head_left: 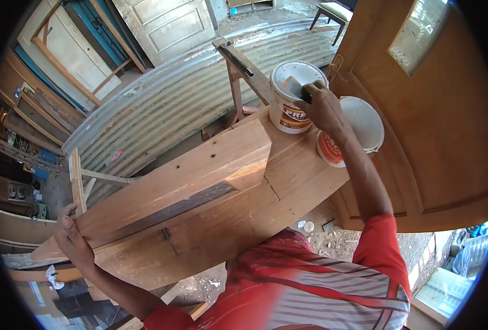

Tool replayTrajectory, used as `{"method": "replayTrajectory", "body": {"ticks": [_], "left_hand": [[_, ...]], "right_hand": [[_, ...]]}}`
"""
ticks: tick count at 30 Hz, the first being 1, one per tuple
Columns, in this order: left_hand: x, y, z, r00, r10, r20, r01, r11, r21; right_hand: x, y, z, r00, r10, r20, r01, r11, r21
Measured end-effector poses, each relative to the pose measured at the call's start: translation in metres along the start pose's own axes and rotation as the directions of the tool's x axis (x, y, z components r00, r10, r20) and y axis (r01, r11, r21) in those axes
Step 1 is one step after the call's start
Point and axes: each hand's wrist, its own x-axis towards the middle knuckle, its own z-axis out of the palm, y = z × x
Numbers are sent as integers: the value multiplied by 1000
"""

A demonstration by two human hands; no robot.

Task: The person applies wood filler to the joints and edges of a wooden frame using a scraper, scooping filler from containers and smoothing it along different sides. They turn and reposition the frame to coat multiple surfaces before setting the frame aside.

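My right hand (323, 107) is closed around the dark handle of a putty knife (294, 87), over the mouth of a white bucket (289, 120) with a printed label. The knife's wide blade tilts down into the bucket. A long wooden piece (172, 179) with a recessed dark panel lies on the wooden work table (304, 165). At its near left end, my left hand (75, 239) grips the edge. Several small dark holes show in the wood's upper face.
Beside the first bucket stands a second white bucket (363, 124) with a red label. A large brown wooden door (453, 143) leans at the right. Corrugated metal sheet (161, 104) runs behind the table, with a stool (334, 12) and a white panelled door (167, 27) beyond it.
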Motion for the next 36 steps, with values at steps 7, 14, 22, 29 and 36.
{"method": "replayTrajectory", "body": {"ticks": [7,14,22,29,36], "left_hand": [[3,5,4,999,-41,-30,41,999,-11],[0,3,7,997,-16,-73,16,1000,-9],[-8,-9,4,994,37,-103,-32,998,52],[-11,-7,4,994,55,-99,-52,998,38],[-10,-1,5,993,62,-105,-58,998,36]], "right_hand": [[23,20,17,960,-130,248,177,969,-175],[58,29,-5,856,-135,499,134,990,39],[65,41,-10,794,-174,582,165,984,69],[102,81,-6,996,-78,48,82,992,-92],[132,126,4,930,176,324,-160,984,-75]]}}
